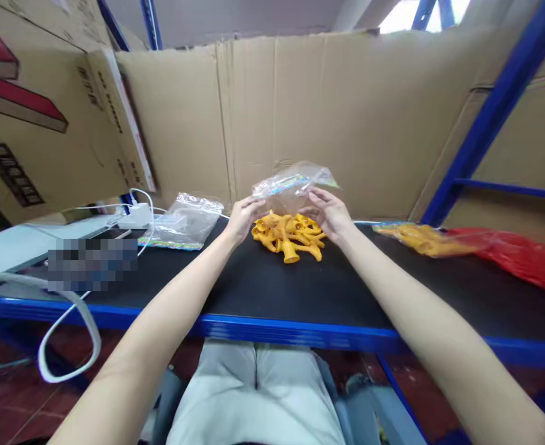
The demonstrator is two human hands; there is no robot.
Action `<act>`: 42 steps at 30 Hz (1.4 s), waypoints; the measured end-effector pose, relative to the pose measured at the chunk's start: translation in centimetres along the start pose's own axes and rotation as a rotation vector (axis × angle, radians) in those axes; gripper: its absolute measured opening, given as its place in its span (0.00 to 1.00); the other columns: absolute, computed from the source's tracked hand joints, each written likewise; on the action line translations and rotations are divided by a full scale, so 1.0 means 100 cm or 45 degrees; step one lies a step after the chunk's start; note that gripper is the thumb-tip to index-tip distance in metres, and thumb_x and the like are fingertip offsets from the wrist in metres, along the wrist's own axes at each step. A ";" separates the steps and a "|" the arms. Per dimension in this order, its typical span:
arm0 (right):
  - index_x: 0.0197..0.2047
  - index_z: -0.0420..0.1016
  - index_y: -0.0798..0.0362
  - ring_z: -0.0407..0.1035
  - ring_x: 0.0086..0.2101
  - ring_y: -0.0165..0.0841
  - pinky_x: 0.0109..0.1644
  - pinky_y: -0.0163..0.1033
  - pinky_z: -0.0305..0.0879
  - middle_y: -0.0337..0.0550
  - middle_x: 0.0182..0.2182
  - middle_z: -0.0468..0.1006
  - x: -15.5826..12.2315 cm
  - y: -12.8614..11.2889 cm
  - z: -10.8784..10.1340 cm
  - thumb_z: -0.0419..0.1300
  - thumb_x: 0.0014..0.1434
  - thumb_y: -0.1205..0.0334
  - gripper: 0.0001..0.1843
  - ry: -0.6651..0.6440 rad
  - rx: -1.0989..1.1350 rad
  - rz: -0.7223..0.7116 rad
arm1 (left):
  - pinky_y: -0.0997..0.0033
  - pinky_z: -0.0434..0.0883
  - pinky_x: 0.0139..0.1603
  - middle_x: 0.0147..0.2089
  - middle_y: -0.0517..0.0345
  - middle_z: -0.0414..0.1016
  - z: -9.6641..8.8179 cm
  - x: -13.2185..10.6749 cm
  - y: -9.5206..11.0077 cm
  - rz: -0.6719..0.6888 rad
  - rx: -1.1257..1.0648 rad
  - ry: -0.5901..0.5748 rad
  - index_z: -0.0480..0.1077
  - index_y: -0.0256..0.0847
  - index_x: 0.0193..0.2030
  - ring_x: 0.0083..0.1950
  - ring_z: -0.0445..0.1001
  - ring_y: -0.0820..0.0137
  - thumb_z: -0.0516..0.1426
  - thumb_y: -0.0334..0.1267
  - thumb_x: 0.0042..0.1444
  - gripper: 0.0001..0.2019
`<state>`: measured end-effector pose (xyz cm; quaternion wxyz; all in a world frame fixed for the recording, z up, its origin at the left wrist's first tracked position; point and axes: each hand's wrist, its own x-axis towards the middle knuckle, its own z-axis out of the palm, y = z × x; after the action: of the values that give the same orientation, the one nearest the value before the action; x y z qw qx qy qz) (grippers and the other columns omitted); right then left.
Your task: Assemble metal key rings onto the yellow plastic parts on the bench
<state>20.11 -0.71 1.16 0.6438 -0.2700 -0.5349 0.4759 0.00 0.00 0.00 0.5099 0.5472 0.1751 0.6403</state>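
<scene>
A heap of yellow plastic pieces [291,237] lies on the black table top [272,284]. Over it a clear plastic bag [293,185] with a coloured strip is held up. My left hand [243,217] grips the bag's left edge, fingers curled round it. My right hand [328,213] pinches the bag's right edge, its palm just above the yellow pieces. Both forearms reach forward from the table's front edge.
A second clear bag [186,221] lies to the left by a white charger and cable [137,213]. Yellow and red bagged items [480,247] lie at the right. Cardboard sheets [346,117] wall the back; blue rack posts [495,111] stand right.
</scene>
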 end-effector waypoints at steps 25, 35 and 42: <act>0.34 0.68 0.53 0.71 0.31 0.38 0.32 0.44 0.70 0.46 0.27 0.73 0.001 0.003 -0.008 0.54 0.55 0.41 0.21 -0.008 0.047 0.597 | 0.81 0.66 0.27 0.29 0.62 0.76 -0.011 0.003 -0.002 -0.190 0.243 0.030 0.42 0.37 0.67 0.24 0.69 0.81 0.59 0.24 0.50 0.41; 0.29 0.68 0.54 0.67 0.25 0.26 0.26 0.31 0.67 0.39 0.25 0.73 -0.002 0.002 -0.005 0.57 0.57 0.66 0.05 0.127 0.170 0.506 | 0.78 0.66 0.26 0.36 0.52 0.78 -0.017 -0.001 -0.007 -0.458 0.350 -0.218 0.62 0.36 0.56 0.25 0.71 0.77 0.55 0.29 0.54 0.21; 0.22 0.63 0.55 0.64 0.21 0.23 0.25 0.28 0.64 0.36 0.19 0.70 -0.001 0.007 -0.007 0.55 0.47 0.78 0.10 0.333 0.159 0.415 | 0.77 0.69 0.27 0.30 0.56 0.74 -0.028 0.002 -0.004 -0.763 0.350 -0.259 0.69 0.35 0.42 0.25 0.72 0.77 0.55 0.26 0.50 0.11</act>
<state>20.56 -0.39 0.35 0.6376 -0.3719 -0.3657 0.5669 -2.22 1.27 -1.15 0.6115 0.5960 0.3611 0.3747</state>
